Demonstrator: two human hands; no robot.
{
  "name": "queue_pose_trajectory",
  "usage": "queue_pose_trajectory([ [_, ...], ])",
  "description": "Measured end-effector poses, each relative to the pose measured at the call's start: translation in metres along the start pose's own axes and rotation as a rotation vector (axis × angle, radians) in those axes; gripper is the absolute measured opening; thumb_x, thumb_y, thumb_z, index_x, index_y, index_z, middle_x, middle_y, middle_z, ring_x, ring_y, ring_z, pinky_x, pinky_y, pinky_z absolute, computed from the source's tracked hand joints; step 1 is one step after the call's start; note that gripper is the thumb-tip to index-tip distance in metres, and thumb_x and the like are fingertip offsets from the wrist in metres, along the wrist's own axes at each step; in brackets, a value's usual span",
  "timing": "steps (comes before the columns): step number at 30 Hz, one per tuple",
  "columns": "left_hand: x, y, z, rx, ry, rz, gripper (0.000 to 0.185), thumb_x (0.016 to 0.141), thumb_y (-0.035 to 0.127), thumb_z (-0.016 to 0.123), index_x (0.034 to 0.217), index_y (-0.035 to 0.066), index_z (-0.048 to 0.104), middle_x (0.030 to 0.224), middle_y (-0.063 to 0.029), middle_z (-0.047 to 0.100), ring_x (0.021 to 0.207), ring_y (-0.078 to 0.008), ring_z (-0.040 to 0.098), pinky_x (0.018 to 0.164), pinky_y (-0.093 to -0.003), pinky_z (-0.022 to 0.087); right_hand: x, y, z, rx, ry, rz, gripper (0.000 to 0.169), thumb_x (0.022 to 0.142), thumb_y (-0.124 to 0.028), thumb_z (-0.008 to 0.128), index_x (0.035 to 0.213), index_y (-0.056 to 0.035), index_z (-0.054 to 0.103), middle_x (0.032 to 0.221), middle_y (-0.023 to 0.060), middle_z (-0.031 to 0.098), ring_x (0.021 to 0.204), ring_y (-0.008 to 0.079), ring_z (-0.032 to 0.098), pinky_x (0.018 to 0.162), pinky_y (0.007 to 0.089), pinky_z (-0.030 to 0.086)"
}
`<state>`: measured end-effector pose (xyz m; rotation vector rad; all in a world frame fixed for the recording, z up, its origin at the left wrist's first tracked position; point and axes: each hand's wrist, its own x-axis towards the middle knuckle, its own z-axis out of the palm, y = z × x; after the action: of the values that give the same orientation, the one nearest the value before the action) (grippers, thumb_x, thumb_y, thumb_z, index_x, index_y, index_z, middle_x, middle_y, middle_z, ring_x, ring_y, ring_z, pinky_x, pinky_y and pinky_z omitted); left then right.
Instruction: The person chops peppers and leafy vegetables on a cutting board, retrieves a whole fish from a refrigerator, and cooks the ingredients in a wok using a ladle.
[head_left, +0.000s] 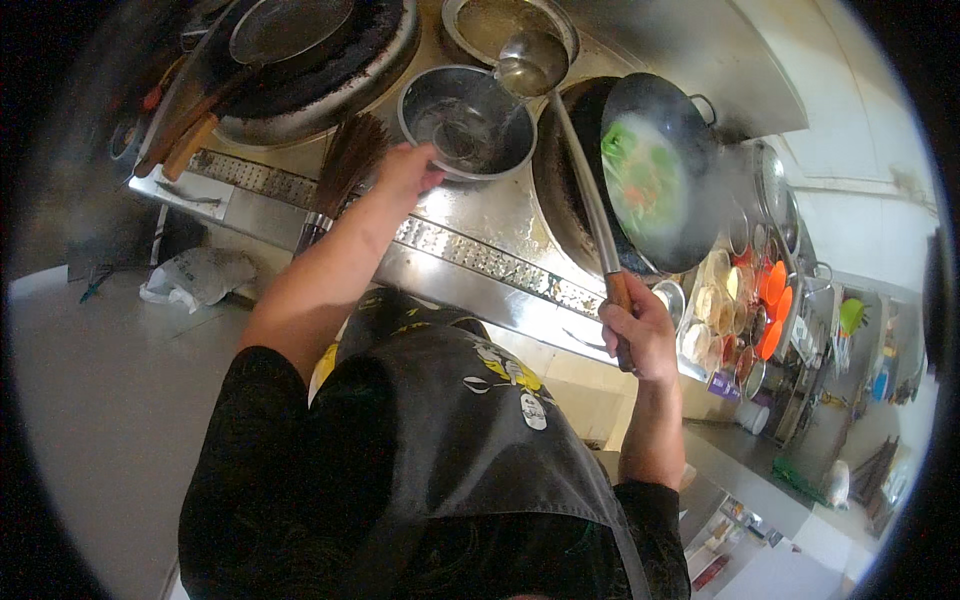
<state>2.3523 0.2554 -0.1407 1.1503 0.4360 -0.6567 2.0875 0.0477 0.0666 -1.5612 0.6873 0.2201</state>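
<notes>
My left hand (409, 174) grips the near rim of a dark metal bowl (466, 124) on the steel stove top. A wooden handle is in my right hand (640, 330); it belongs to a long steel ladle (534, 64), whose bowl is tilted over the far right rim of the dark bowl, with liquid running from it. Behind the ladle stands a round metal pot (469, 26) of yellowish liquid. To the right, a black wok (675, 165) holds steaming pale broth with leafy greens and orange-red pieces (641, 184).
A bamboo wok brush (346, 165) stands beside my left forearm. A large blackened wok (322, 82) with a round strainer (289, 30) is at the far left. Several seasoning containers (712, 307) and orange-handled or orange scoops (772, 307) line the right side. A perforated drain strip (480, 251) runs along the stove front.
</notes>
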Motion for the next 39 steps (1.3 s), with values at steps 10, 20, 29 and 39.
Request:
queue_pose_trajectory([
  [10, -0.022, -0.067, -0.028, 0.003, 0.034, -0.12, 0.016, 0.086, 0.01, 0.059, 0.101, 0.005, 0.055, 0.094, -0.0116, 0.065, 0.074, -0.0255, 0.066, 0.065, -0.0345, 0.059, 0.251, 0.006, -0.013, -0.95, 0.297, -0.47, 0.032, 0.084, -0.014, 0.06, 0.109, 0.0052, 0.056, 0.084, 0.0117, 0.063, 0.07, 0.0225, 0.062, 0.065, 0.0334, 0.051],
  [20, -0.055, -0.043, -0.064, 0.477, 0.14, 0.168, 0.02, 0.085, 0.01, 0.062, 0.103, 0.007, 0.054, 0.084, -0.0047, 0.059, 0.063, -0.0134, 0.057, 0.053, -0.027, 0.049, 0.145, -0.02, -0.008, 1.623, -0.64, 0.119, 0.042, 0.093, -0.009, 0.048, 0.127, 0.0137, 0.038, 0.081, 0.0017, 0.049, 0.059, 0.0084, 0.051, 0.049, 0.0215, 0.045],
  [29, -0.071, -0.045, -0.055, 0.357, -0.092, 0.178, 0.02, 0.086, 0.007, 0.057, 0.104, 0.006, 0.052, 0.086, -0.0041, 0.06, 0.068, -0.0125, 0.058, 0.057, -0.0254, 0.047, -0.015, -0.007, -0.077, 1.546, -0.488, -0.255, 0.054, 0.097, -0.013, 0.044, 0.141, 0.0113, 0.022, 0.086, 0.0027, 0.044, 0.063, 0.008, 0.048, 0.05, 0.0229, 0.042],
  [39, -0.086, -0.031, -0.022, 0.393, -0.126, 0.237, 0.017, 0.085, 0.004, 0.057, 0.102, 0.004, 0.055, 0.085, -0.0058, 0.06, 0.068, -0.0129, 0.057, 0.058, -0.0252, 0.047, -0.118, 0.074, -0.111, 0.117, 0.436, 0.143, 0.045, 0.087, -0.015, 0.058, 0.128, 0.0004, 0.05, 0.071, 0.0009, 0.054, 0.053, 0.0082, 0.051, 0.043, 0.023, 0.04],
])
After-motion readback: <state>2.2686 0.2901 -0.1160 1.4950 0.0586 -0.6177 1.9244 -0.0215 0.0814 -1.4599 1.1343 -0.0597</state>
